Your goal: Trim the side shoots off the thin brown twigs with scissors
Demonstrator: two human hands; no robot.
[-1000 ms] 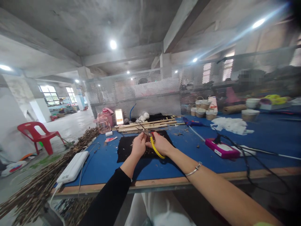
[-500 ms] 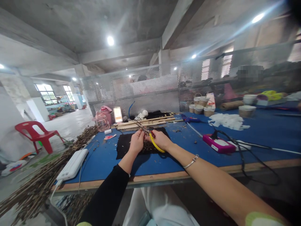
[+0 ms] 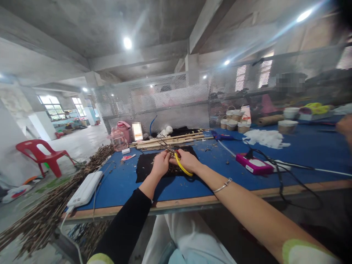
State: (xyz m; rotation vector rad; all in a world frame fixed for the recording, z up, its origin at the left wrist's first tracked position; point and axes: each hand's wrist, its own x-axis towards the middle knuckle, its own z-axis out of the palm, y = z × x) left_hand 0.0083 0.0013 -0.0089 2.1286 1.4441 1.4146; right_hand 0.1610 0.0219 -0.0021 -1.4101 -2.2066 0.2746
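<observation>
My right hand (image 3: 187, 161) is closed around scissors (image 3: 182, 167) with yellow handles; their metal blades point up and to the left, away from me. Just left of them, my left hand (image 3: 160, 163) is closed with thumb and fingers together near the blades. Whatever it pinches is too small and hidden to make out. Both hands are over a black cloth (image 3: 142, 168) on the blue tabletop (image 3: 123, 190). Chopped brown plant bits (image 3: 173, 169) lie on the cloth, partly covered by my hands.
Pale sticks (image 3: 176, 139) lie behind the cloth. To the left are a white power bank (image 3: 85, 189) and bundled dry stems (image 3: 52, 211). A blue glue gun (image 3: 223, 136), purple power strip (image 3: 254, 164) and cables are to the right. Another person's hand (image 3: 345, 128) shows at the right edge.
Another person's hand has come into view at the right edge. The camera view has shifted slightly. My hands and the scissors stay in nearly the same place over the cloth.
</observation>
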